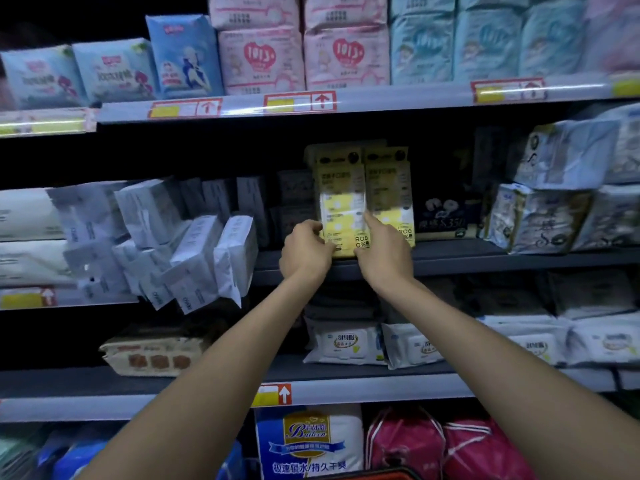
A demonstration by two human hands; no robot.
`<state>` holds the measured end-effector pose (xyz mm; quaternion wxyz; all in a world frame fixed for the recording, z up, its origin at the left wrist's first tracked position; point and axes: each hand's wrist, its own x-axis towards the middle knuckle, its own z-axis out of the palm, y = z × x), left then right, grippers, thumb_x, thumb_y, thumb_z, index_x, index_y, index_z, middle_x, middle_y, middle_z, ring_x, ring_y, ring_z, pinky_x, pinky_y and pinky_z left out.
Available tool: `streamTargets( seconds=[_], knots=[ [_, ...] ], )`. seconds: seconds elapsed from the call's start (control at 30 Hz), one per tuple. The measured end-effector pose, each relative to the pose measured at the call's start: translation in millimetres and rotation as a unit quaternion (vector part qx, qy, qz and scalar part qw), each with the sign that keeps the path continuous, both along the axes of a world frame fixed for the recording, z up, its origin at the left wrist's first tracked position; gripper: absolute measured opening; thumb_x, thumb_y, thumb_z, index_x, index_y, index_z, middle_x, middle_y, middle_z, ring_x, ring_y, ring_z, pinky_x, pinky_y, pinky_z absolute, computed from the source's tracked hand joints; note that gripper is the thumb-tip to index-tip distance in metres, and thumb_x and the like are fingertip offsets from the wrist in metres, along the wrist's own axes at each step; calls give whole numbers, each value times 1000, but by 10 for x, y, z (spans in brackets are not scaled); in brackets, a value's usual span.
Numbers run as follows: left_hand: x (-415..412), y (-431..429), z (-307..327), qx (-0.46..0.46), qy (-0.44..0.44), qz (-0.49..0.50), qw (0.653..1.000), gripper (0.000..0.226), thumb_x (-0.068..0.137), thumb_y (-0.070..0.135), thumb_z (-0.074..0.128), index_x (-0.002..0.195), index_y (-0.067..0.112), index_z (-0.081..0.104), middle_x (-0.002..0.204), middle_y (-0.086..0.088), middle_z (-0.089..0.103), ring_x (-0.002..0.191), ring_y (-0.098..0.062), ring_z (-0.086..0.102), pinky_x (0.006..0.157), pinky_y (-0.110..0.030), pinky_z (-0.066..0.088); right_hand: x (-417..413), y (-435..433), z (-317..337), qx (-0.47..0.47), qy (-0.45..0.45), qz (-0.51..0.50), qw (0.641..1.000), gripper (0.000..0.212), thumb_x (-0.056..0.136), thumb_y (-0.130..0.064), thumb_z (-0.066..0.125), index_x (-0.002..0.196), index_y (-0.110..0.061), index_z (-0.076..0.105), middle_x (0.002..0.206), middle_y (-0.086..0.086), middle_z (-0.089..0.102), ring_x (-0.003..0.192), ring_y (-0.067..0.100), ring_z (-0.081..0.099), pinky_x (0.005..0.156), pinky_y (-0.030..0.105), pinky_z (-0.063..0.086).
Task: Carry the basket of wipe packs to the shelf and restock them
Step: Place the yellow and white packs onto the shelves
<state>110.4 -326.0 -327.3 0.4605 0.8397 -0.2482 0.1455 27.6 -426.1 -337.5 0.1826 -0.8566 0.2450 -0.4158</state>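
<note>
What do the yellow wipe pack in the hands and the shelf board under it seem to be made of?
Yellow wipe pack: likely thin plastic film, slightly glossy, judging from the pale sheen across its printed front; blur leaves it open. Shelf board: probably painted metal, dark grey and matte, judging from its thin, flat, straight edge.

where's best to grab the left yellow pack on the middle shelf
Its lower side edges, from the front: the yellow pack stands upright, flat face out, a twin pack tight on its right; the left hand grips the lower left edge.
</note>
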Motion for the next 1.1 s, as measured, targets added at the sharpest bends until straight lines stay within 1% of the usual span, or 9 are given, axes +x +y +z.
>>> streamTargets(
  seconds=[0.2, 0.3, 0.37, 0.5, 0.6, 0.67, 0.77, 0.9, 1.1],
  knots=[
    [-119, 174, 31, 56, 1, -36, 998, 53, 93, 19, 69, 145, 24, 57, 108, 5, 73, 101, -21, 69, 84, -42, 60, -305, 20, 109, -76, 133, -25, 988, 51, 93, 0, 60, 141, -19, 56, 127, 11, 58, 122, 32, 52, 76, 34, 43],
    [-217, 321, 10, 81, -15, -53, 995, 56, 91, 22, 69, 145, 25, 55, 100, 12, 69, 99, -20, 68, 84, -44, 61, -493, 34, 89, -87, 147, -9, 985, 54, 94, -5, 60, 145, -19, 52, 134, 13, 55, 127, 34, 48, 84, 38, 47],
    [-291, 432, -29, 94, -34, -53, 994, 59, 92, 26, 68, 148, 25, 49, 107, 10, 66, 102, -21, 66, 84, -43, 59, -605, 62, 50, -84, 156, 5, 984, 54, 96, -14, 62, 148, -19, 47, 135, 14, 52, 127, 34, 48, 89, 41, 49],
    [-449, 646, -179, 128, -89, -44, 987, 69, 92, 44, 67, 154, 26, 41, 131, 0, 62, 117, -24, 63, 86, -41, 56, -805, 157, -88, -71, 191, 19, 979, 75, 95, -43, 65, 158, -22, 30, 148, 16, 42, 141, 36, 37, 106, 46, 46],
    [-559, 803, -386, 188, -151, -41, 970, 76, 92, 57, 61, 158, 29, 36, 145, 0, 53, 131, -26, 55, 97, -45, 51, -972, 274, -272, -51, 231, 36, 971, 94, 93, -61, 61, 164, -25, 11, 166, 16, 18, 156, 36, 12, 123, 50, 27],
    [-618, 927, -603, 227, -192, -48, 954, 83, 90, 65, 55, 161, 29, 31, 153, 0, 47, 139, -25, 48, 106, -46, 47, -1084, 357, -480, -61, 258, 50, 963, 103, 91, -68, 59, 164, -26, 1, 170, 14, 5, 158, 36, -1, 126, 50, 17],
    [-697, 1119, -1013, 268, -232, -59, 933, 92, 85, 74, 41, 164, 29, 27, 162, -4, 39, 149, -27, 39, 116, -51, 40, -1225, 462, -880, -74, 304, 83, 946, 111, 88, -72, 59, 163, -29, -11, 171, 11, -10, 157, 35, -15, 127, 50, 5],
    [-770, 1336, -1665, 357, -212, -88, 905, 97, 85, 82, 30, 167, 34, 10, 173, -7, 19, 160, -31, 18, 124, -59, 25, -1341, 549, -1484, -81, 364, 121, 920, 120, 85, -75, 61, 159, -32, -23, 167, 11, -27, 153, 34, -29, 127, 52, -4],
    [-848, 1634, -2612, 414, -161, -114, 889, 98, 86, 81, 35, 167, 38, 1, 176, -7, 5, 162, -31, 7, 126, -61, 20, -1433, 605, -2276, -56, 440, 158, 882, 127, 81, -71, 68, 159, -33, -24, 168, 12, -24, 153, 35, -27, 127, 51, -5]
  ],
)
